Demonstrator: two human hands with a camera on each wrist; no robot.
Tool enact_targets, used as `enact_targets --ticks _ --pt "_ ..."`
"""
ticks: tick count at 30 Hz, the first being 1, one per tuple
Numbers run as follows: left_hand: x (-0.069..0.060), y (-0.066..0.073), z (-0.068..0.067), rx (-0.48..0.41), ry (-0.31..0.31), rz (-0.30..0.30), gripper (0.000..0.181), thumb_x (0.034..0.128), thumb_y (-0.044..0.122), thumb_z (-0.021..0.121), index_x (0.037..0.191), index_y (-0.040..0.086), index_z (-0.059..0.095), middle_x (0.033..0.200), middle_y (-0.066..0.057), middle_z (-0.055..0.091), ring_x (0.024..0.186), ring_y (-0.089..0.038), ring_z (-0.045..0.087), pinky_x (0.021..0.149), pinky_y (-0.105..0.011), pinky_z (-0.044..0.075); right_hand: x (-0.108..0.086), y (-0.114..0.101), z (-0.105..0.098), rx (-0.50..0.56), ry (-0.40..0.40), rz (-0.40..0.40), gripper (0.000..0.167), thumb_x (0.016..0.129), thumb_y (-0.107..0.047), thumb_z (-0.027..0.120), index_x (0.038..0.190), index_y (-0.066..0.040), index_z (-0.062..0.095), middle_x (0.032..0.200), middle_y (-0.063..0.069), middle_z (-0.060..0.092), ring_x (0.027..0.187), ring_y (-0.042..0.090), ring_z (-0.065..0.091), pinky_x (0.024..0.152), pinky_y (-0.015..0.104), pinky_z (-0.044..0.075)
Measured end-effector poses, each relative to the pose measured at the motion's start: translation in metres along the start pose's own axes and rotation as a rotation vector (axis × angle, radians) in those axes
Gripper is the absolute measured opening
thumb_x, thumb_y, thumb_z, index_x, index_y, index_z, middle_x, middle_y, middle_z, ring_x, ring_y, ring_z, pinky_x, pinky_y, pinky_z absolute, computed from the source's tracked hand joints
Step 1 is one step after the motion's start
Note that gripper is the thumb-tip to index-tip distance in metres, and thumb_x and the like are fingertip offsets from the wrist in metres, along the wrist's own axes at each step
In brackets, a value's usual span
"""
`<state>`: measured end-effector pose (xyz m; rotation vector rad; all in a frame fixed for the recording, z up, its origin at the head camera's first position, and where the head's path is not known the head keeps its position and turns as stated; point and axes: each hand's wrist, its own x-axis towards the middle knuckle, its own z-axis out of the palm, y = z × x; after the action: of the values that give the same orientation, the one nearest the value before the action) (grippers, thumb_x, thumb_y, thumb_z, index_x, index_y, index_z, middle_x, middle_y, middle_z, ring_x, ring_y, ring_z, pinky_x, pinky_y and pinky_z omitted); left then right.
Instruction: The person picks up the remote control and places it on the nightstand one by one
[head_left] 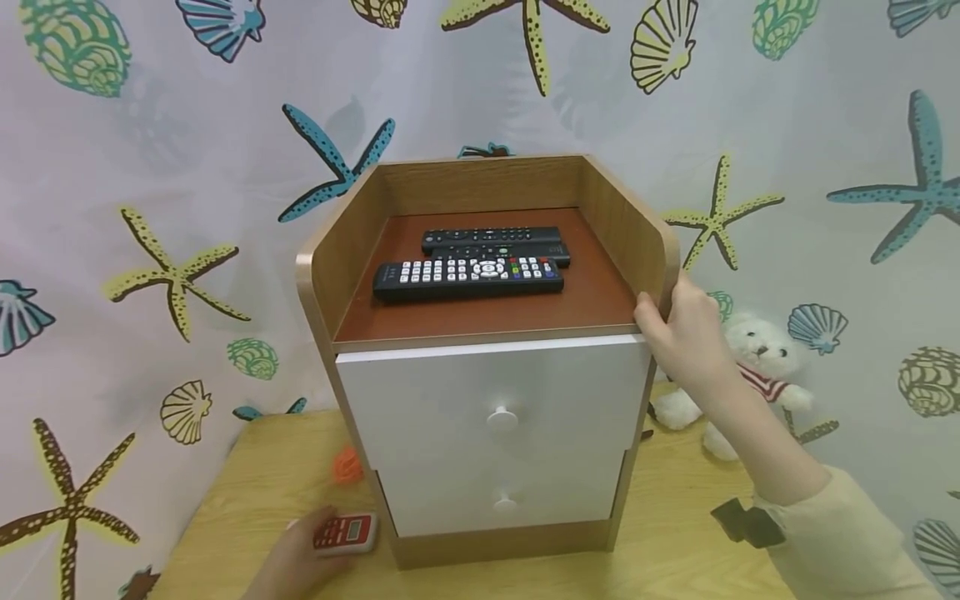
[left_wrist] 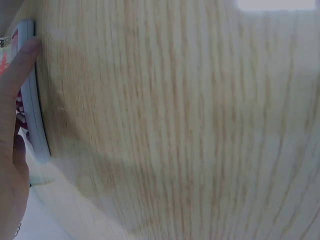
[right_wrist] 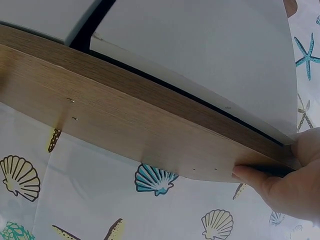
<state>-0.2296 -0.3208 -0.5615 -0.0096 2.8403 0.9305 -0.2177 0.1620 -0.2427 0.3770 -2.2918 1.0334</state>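
Note:
A small wooden cabinet point(head_left: 504, 533) with two white drawers point(head_left: 450, 400) stands on the table. My right hand point(head_left: 693, 333) grips the front edge of its right side panel, near the top. In the right wrist view, the thumb of that hand point(right_wrist: 295, 185) lies along the outer face of the wooden side panel point(right_wrist: 150, 125). Down by the cabinet's lower left, my left hand point(head_left: 303, 554) holds a red and white calculator point(head_left: 358, 533) by its left end. One digit presses the calculator's pale edge point(left_wrist: 32, 110) in the left wrist view; the other fingers are partly hidden.
Several black remote controls point(head_left: 468, 279) lie on the cabinet's brown top, inside raised sides. An orange object point(head_left: 347, 467) sits left of the cabinet. A white teddy bear point(head_left: 761, 350) is behind my right forearm. Patterned cloth point(head_left: 225, 167) hangs behind the wooden table point(head_left: 247, 475).

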Motion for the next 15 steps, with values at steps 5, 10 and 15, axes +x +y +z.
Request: enact_targets --ticks 5,10,15 --pt "0.002 -0.006 0.003 0.024 0.028 0.047 0.086 0.0637 0.045 0.082 0.128 -0.003 0.052 0.124 -0.020 0.058 0.114 -0.036 0.055 0.095 -0.054 0.043 0.000 0.001 0.001 0.003 0.009 -0.025 0.029 0.090 -0.004 0.045 0.112 0.014 0.050 0.095 0.030 0.063 0.065 0.030 0.057 0.049 0.026 0.044" --pt "0.004 -0.009 0.003 0.058 0.045 0.037 0.083 0.0637 0.046 0.082 0.126 -0.001 0.054 0.121 -0.019 0.059 0.111 -0.037 0.055 0.093 -0.055 0.043 0.000 0.000 0.001 0.008 0.011 -0.026 0.029 0.090 -0.004 0.045 0.112 0.014 0.050 0.095 0.031 0.063 0.066 0.030 0.058 0.050 0.024 0.044" --pt "0.004 -0.012 0.008 0.088 0.082 0.060 0.079 0.0641 0.050 0.081 0.123 0.001 0.058 0.116 -0.014 0.061 0.104 -0.031 0.058 0.090 -0.052 0.046 -0.001 -0.001 0.001 0.006 0.008 -0.018 0.030 0.090 -0.004 0.045 0.113 0.015 0.049 0.099 0.032 0.063 0.068 0.032 0.059 0.051 0.027 0.046"
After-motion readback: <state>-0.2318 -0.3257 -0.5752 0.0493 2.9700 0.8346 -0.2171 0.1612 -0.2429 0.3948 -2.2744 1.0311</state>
